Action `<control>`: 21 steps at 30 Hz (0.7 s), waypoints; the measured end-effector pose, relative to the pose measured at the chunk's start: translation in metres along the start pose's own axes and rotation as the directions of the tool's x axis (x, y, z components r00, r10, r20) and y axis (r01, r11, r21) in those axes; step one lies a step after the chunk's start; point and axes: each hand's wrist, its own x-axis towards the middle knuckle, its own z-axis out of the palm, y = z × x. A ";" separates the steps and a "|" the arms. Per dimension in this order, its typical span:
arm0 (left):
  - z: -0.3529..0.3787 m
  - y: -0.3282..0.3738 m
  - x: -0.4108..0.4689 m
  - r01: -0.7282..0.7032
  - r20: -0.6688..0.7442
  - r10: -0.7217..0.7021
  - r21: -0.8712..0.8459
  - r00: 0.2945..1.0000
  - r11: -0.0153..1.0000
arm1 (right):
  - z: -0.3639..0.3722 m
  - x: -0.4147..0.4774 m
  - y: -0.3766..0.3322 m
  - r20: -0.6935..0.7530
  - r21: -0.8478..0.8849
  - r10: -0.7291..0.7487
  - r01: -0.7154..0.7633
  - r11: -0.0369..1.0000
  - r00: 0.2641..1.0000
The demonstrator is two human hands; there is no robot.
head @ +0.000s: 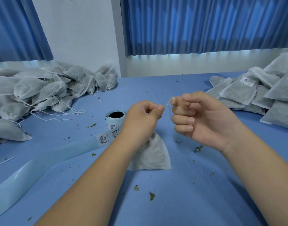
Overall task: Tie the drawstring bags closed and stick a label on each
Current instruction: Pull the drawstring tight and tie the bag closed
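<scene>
Drawstring [167,104], thin and white, is pinched by left hand [143,116] and right hand [203,118] above soft, seemingly leaf-filled bag [154,155].

Between left hand [143,116] and right hand [202,116], drawstring [168,105], perhaps knotted, above white bag [154,154]

left hand [144,117] pinching, right hand [203,117] pinching

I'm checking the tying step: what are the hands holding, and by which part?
The drawstring, by its loose strands above the bag: the left hand pinches one side, the right hand the other.
</scene>
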 end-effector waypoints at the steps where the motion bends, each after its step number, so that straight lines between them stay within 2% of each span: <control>1: -0.001 0.000 0.001 -0.013 -0.040 0.013 0.005 0.999 1.000 | 0.000 0.000 -0.001 -0.010 -0.047 0.037 -0.037 0.998 0.999; 3: -0.002 -0.001 0.001 -0.042 -0.109 0.047 0.049 0.993 0.998 | 0.000 0.001 -0.004 -0.077 -0.148 0.117 -0.127 0.981 0.990; 5: 0.002 -0.001 -0.001 -0.046 -0.111 0.055 0.090 0.992 0.995 | 0.000 0.001 -0.004 -0.121 -0.199 0.152 -0.174 0.964 0.981; 11: 0.005 -0.004 0.001 -0.031 -0.079 0.038 0.090 0.996 0.995 | -0.002 0.000 -0.005 -0.052 -0.041 0.009 -0.012 0.999 0.999; 18: 0.007 -0.006 0.002 -0.039 -0.091 0.049 0.114 0.995 0.993 | -0.002 0.001 -0.003 -0.120 -0.132 0.108 -0.124 0.983 0.987; 21: 0.007 -0.007 0.002 -0.042 -0.077 0.051 0.116 0.996 0.992 | -0.004 0.001 -0.004 -0.128 -0.096 0.072 -0.085 0.992 0.989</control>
